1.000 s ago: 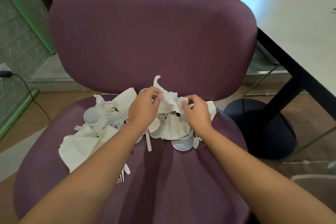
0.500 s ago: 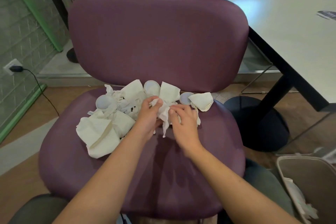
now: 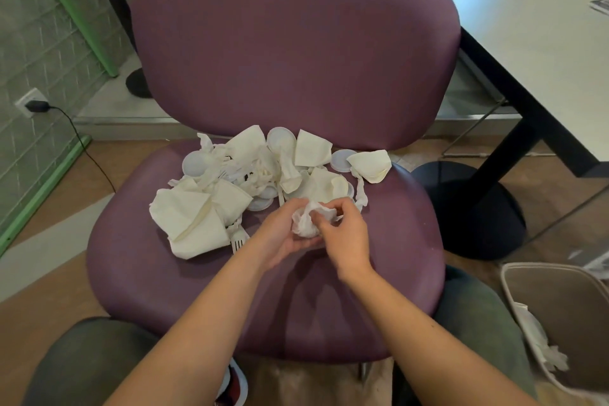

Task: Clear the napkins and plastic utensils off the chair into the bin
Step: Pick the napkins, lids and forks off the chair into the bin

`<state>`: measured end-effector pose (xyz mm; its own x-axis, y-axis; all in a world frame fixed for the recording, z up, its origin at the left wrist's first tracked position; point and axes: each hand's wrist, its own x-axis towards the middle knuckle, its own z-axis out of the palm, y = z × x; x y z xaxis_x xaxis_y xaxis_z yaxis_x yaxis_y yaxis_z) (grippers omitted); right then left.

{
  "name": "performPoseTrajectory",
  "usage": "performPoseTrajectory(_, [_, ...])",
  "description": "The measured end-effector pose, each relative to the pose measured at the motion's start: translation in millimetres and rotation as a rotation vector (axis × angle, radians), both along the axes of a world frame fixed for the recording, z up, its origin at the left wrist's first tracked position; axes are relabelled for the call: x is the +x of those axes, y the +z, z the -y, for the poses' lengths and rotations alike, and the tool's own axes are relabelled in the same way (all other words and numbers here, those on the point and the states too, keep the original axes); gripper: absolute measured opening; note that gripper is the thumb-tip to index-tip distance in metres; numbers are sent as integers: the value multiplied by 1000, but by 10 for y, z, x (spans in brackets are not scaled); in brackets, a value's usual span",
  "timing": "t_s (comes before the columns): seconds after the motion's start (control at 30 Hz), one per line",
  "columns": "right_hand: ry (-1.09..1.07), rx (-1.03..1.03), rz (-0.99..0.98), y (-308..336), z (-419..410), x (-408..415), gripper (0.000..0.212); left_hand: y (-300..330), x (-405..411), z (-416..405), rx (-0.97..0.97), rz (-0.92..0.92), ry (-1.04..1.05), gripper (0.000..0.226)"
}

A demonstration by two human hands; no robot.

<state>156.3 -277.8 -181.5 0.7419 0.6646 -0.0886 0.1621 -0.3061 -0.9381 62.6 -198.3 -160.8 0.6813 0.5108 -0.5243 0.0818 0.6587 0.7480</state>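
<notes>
We see both hands over the middle of the purple chair (image 3: 204, 273) seat, working one crumpled white napkin (image 3: 308, 221) between them. The left hand (image 3: 283, 236) cups the wad from below and the left, fingers curled round it. The right hand (image 3: 346, 234) pinches the wad's right side with curled fingers and thumb, so both hands grip the same napkin.

Rest of the mess sits toward the back edge of the seat, against the backrest. We mark a big folded napkin (image 3: 189, 224) at the left side of the pile, nearest the seat's left edge. A white plastic fork (image 3: 239, 239) lies just beside it, tines pointing toward the front edge, partly under the napkin. Round plastic lids: one lid (image 3: 197, 164) at back left, another lid (image 3: 342, 160) at back right, touching a cupped napkin (image 3: 370, 165) near the seat's right edge. More napkins and utensils are tangled in the centre of the pile; we cannot tell the count.

The bin (image 3: 573, 313) stands on the floor off the chair's front right corner, well apart from the pile, with some white paper (image 3: 540, 343) already inside against its left wall. A white table (image 3: 543, 59) runs along the right, its dark round base (image 3: 474, 217) on the floor beside the seat. At far left we see a wall socket with a black plug (image 3: 36, 106) and its cable trailing down.
</notes>
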Motion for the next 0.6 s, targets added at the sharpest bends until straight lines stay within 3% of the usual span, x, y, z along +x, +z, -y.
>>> performPoseTrajectory(0.13, [30,-117,125,-50,3,138,24,-75,86,45,146,-65,-64,33])
performPoseTrajectory(0.23, [92,-128,60,-66,-24,233,24,-141,138,36,141,-115,123,27])
performPoseTrajectory(0.3, [49,-157,98,-82,-36,335,13,-179,160,11,117,-106,205,27])
performPoseTrajectory(0.47, [79,-492,513,-131,-36,664,44,-210,206,4,186,-203,200,18])
performPoseTrajectory(0.6, [202,-674,683,-248,11,732,37,-268,217,-3,200,-236,187,27])
